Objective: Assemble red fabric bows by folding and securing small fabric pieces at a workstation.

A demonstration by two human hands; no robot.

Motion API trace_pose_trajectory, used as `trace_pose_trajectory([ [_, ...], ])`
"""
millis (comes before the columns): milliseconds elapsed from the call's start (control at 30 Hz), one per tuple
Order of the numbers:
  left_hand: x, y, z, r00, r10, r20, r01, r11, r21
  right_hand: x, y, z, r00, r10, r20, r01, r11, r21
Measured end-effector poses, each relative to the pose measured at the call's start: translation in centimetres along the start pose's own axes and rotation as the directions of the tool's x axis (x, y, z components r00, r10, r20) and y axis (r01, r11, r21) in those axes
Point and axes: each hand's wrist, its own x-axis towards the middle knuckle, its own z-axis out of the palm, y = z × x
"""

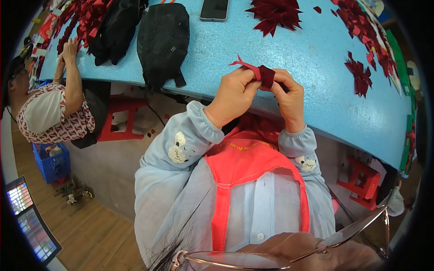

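1. Your left hand has its thumb and fingers drawn together, pinching one side of a velvety dark red piece.
2. Your right hand is closed in the same way, thumb against fingers, gripping the other side, so the piece sits between both hands. A brighter red, forked tail pokes out over your left fingers.
3. Beneath and beyond your hands spreads a light blue surface; they are raised at its near edge.
4. Left of your left hand lies a black mesh bag; past that, a black cloth item and a heap of red pieces.
5. Straight ahead of your hands, well apart from them, are a phone and — slightly to the right — a spiky dark red cluster.
6. Right of your right hand rests a smaller spiky cluster, with a long scatter of red pieces beyond.
7. Far to your left, a co-worker reaches onto the surface — one hand is at the red heap.
8. Below your hands hangs your bright red apron.
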Motion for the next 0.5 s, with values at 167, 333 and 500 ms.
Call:
trace_pose_trajectory([
  [167, -0.3, -0.3, 1.4, 0.99, 0.025, -0.141, -0.032, 0.998, -0.049, 0.1, 0.2, 0.7, 0.999, -0.03, -0.03, 0.03, 0.999, 0.011],
  [333, -0.3, -0.7, 1.8, 0.97, -0.23, -0.076, 0.193, 0.924, -0.33, 0.1, 0.5, 0.9, 0.997, 0.05, -0.056, -0.045, 0.995, 0.089],
  [500, -0.2, -0.7, 1.1, 0.948, -0.316, 0.036, 0.303, 0.864, -0.401, -0.2, 0.4, 1.1, 0.986, 0.167, -0.025, -0.158, 0.961, 0.225],
])
